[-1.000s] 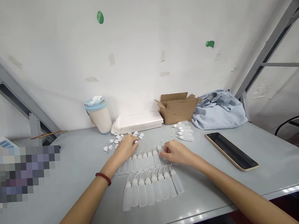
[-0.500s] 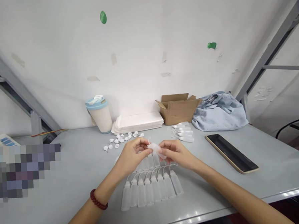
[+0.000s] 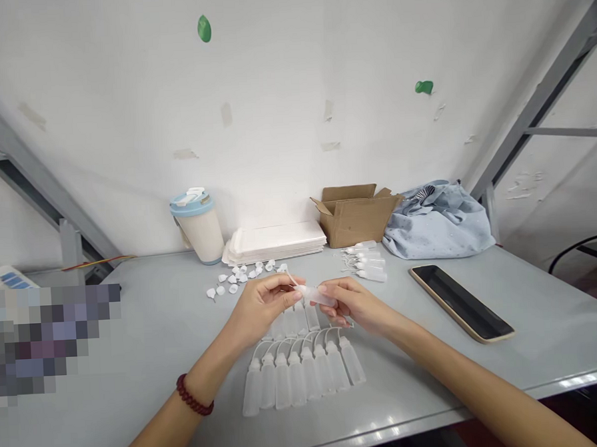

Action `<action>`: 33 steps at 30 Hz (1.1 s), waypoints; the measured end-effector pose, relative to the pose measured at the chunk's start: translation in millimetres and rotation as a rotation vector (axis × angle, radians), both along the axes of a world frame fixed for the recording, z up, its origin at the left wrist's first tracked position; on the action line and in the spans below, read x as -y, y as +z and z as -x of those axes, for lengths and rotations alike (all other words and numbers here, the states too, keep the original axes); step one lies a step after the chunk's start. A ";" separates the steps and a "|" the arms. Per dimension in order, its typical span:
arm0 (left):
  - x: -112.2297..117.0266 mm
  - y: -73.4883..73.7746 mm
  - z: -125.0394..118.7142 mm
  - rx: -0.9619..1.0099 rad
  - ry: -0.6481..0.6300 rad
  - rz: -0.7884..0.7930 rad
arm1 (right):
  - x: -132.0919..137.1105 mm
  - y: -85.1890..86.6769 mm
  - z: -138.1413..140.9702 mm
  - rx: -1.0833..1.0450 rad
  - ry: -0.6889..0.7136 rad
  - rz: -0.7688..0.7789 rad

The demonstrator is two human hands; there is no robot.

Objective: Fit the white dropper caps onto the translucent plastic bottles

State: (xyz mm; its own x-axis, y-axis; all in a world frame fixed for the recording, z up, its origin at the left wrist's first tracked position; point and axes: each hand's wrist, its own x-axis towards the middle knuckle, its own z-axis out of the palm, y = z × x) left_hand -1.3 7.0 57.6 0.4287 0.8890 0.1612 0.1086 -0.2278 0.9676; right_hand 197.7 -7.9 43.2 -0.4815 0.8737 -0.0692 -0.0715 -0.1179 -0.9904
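Left hand [image 3: 263, 309] pinching neck of translucent squeeze bottle [image 3: 311, 294], right hand [image 3: 359, 303] closed on its body; bottle row [image 3: 297, 382] nearside of grip, white caps [image 3: 242, 278] beyond-left

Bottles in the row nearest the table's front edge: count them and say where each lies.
8. The leftmost bottle and the rightmost bottle end the row, with six bottles side by side between them, all on the table. None in this row looks hidden.
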 end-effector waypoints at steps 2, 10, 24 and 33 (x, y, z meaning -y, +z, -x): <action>0.6 0.6 -0.6 -0.025 0.009 -0.023 | -0.4 -0.3 0.5 0.000 0.002 0.018; 1.5 -2.0 -5.4 -0.106 0.034 0.033 | 1.8 -1.8 3.0 0.030 -0.047 0.027; 2.8 -3.2 -6.7 -0.099 0.030 -0.026 | 5.3 6.2 3.6 0.007 -0.069 0.170; 5.6 -1.7 -7.2 -0.162 -0.034 -0.055 | 4.2 3.4 2.5 0.040 -0.088 0.166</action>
